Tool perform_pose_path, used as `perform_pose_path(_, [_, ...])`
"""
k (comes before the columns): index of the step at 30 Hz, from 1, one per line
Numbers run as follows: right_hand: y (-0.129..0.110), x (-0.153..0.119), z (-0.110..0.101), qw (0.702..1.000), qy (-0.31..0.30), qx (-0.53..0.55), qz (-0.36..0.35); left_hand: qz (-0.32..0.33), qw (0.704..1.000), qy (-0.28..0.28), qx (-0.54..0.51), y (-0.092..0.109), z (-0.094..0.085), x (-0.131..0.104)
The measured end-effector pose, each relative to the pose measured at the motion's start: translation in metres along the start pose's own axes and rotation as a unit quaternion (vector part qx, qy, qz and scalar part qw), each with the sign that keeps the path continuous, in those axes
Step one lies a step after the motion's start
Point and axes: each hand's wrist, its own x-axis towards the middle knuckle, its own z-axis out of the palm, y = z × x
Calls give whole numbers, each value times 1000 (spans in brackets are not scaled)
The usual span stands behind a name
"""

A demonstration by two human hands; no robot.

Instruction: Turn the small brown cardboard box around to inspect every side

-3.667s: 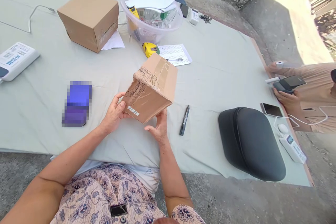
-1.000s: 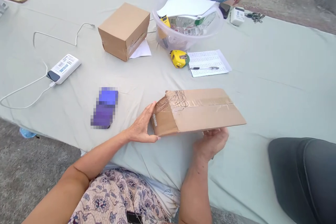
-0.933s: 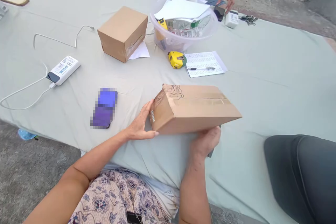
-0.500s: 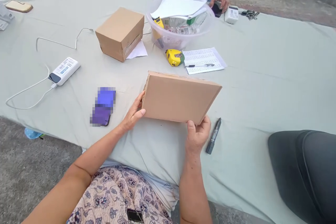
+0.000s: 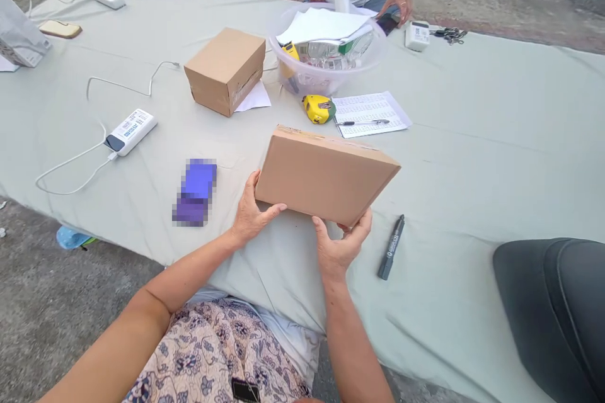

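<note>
Between my two hands is a brown cardboard box (image 5: 326,176), tilted over the cloth-covered table with one broad plain face toward me. My left hand (image 5: 253,211) grips its left end, the thumb along the lower edge. At the lower right corner, my right hand (image 5: 343,242) holds the box with the thumb in front and the fingers partly hidden beneath. A black marker pen (image 5: 391,249) lies to the right of my right hand. Left of my left hand rests a phone (image 5: 196,192), its screen blurred out.
Beyond the box are a yellow tape measure (image 5: 319,109), a printed sheet (image 5: 371,114) with a pen, another cardboard box (image 5: 227,69) and a filled plastic basin (image 5: 326,82). A power bank (image 5: 132,132) trails a cable. A co-worker's hand (image 5: 399,3) holds a dark object. A black chair (image 5: 558,308) stands right.
The box has tipped slightly, showing more of its taped upper side. My right thumb has slid left along the lower edge. The camera view has shifted a little leftward.
</note>
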Motion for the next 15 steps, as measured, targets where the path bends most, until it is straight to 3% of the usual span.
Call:
perform_pose_path(5, [4,-4,5,1000,-1,8,-24,25,999,41,22,-3,1,-3])
perform_pose_path(15, [2,-12,20,997,10,-61,-50,24,992,58,107,-3,11,-9])
